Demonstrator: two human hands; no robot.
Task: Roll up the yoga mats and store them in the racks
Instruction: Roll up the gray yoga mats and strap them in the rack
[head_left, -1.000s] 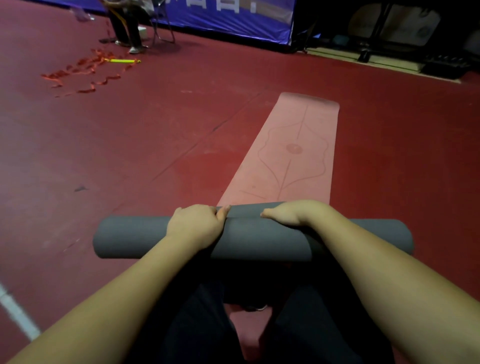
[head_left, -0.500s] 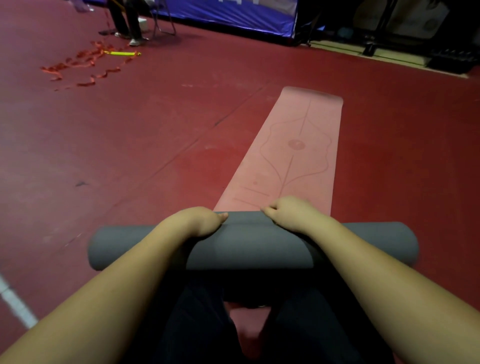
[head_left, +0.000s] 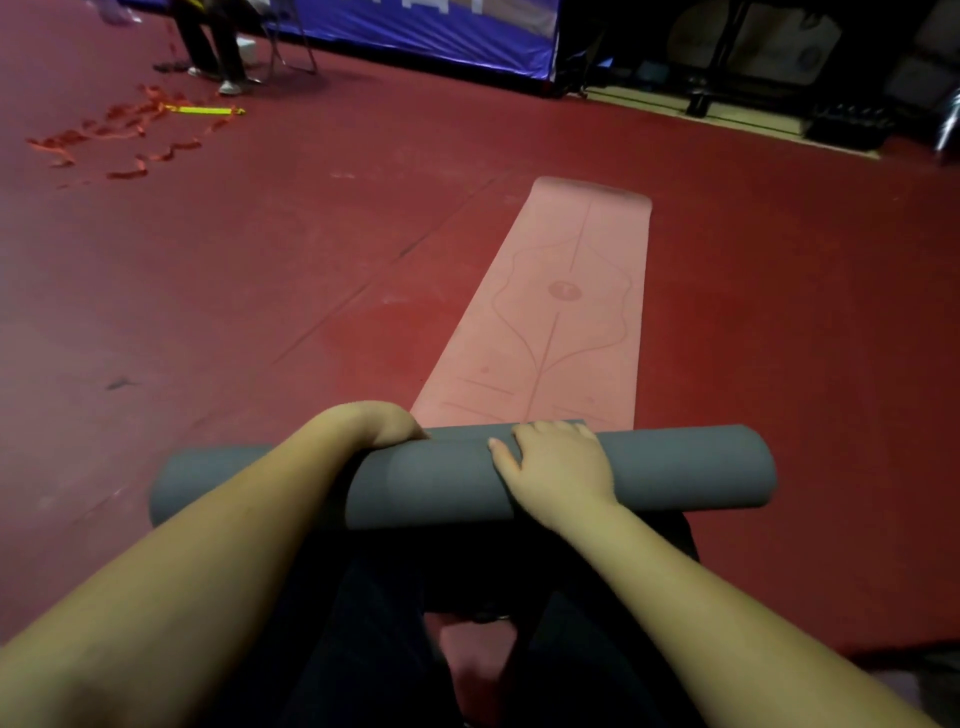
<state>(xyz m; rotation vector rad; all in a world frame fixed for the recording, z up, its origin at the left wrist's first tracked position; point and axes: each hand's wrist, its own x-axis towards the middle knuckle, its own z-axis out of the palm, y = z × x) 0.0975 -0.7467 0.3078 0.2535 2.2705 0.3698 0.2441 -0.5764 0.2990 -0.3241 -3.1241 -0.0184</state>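
Grey-backed pink rubber yoga mat (head_left: 561, 291) half rolled on red floor (head_left: 260, 260); roll lies crosswise before knees. Left hand (head_left: 387, 423) curls over roll; right hand (head_left: 558, 460) presses flat. Best practice: push evenly, keep ends flush, wind tight.

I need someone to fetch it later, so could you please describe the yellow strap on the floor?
Look to the far left of the red floor, near the blue banner. Among the scattered red ribbons lies the yellow strap, straight and bright, the only yellow piece there.
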